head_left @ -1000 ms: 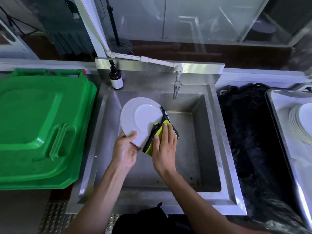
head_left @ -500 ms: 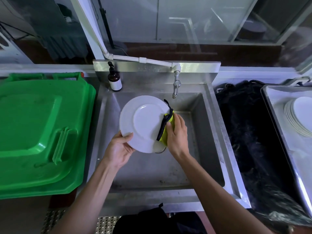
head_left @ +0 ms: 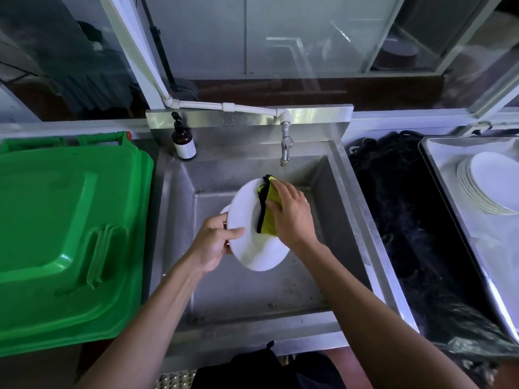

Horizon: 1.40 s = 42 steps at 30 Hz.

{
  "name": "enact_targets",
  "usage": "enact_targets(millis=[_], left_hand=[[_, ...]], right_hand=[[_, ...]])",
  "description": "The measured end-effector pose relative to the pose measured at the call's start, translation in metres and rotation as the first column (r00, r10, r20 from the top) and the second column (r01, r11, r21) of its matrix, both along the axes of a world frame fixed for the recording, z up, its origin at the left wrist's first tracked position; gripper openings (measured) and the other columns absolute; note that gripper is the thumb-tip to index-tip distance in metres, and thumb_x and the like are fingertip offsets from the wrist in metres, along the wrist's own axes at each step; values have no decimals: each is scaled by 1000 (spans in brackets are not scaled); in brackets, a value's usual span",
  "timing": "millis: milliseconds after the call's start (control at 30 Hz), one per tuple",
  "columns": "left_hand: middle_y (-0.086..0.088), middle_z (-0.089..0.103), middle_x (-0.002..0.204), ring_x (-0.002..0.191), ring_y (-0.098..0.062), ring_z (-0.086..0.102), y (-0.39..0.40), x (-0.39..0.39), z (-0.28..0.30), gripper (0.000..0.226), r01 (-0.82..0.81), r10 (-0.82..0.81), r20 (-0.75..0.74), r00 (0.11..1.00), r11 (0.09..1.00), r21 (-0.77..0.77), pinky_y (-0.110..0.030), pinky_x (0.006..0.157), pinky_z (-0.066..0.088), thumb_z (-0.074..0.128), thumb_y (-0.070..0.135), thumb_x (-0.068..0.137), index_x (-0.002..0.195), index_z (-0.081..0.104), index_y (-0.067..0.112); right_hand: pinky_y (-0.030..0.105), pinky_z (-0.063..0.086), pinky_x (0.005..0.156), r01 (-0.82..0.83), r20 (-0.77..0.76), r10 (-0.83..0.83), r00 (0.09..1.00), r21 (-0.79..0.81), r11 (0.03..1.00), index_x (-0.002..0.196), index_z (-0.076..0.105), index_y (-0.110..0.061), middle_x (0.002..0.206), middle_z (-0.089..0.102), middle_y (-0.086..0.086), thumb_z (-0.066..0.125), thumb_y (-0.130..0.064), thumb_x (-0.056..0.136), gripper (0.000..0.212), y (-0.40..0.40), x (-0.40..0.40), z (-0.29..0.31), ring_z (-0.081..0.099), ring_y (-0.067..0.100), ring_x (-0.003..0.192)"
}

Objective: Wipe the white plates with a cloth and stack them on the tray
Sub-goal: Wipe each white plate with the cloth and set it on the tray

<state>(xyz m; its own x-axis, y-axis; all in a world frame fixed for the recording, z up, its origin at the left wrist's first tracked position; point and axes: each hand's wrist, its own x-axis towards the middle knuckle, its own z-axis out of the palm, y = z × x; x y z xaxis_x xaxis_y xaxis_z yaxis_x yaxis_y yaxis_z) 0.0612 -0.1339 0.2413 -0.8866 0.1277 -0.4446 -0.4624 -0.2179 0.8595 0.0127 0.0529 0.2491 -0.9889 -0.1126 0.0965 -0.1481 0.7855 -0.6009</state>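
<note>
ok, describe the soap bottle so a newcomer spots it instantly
Start at the steel sink. On its back left ledge, left of the tap, stands the soap bottle. It is the only bottle there: dark brown, black pump, white label.

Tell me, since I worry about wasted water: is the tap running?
Seemingly off. No stream shows below the tap, and the sink floor under it looks unsplashed.

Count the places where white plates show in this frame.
2. One plate is tilted over the sink, held by the left hand while the right hand presses a cloth on it. A stack sits on the tray; its count is unclear.
</note>
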Motion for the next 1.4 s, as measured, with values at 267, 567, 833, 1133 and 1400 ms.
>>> enact_targets(millis=[267,567,833,1133,1400], left_hand=[[-12,76,96,85,-25,68,35,-42,8,11,96,-215,-180,960,855,-510,-45,80,55,65,4,92,100,70,10],[-4,46,67,70,-41,50,114,-72,36,23,-27,-661,-195,724,256,-966,-41,58,40,53,4,93,101,64,23],[-7,73,115,95,-38,66,222,-93,46,84,-147,-849,-103,519,30,-989,-36,64,36,45,-6,80,148,44,42],[-5,78,102,75,-30,73,366,-99,52,74,-299,-949,-237,210,169,-939,-41,53,56,63,-28,50,110,76,14],[2,53,150,140,-32,48,486,-96,25,69,-138,-989,-125,78,113,-984,-45,108,39,32,-9,88,146,55,22]], right_hand=[[49,46,97,60,-33,-61,998,-46,997,140,54,-20,137,58,-1,66,-21,92,49,38,8,12,54,32,117],[44,42,96,235,-59,-231,971,75,969,142,54,-20,141,57,0,67,-18,91,52,139,8,15,52,34,117],[48,43,97,361,-61,-358,932,56,931,143,53,-24,144,54,-3,65,-19,92,53,259,17,26,50,31,120],[48,40,102,561,-73,-560,826,-1,828,141,56,-19,141,57,2,65,-13,90,51,401,29,37,49,35,124],[49,42,98,709,-44,-708,705,9,705,140,56,-21,141,57,2,63,-11,89,53,512,70,30,49,36,119]])
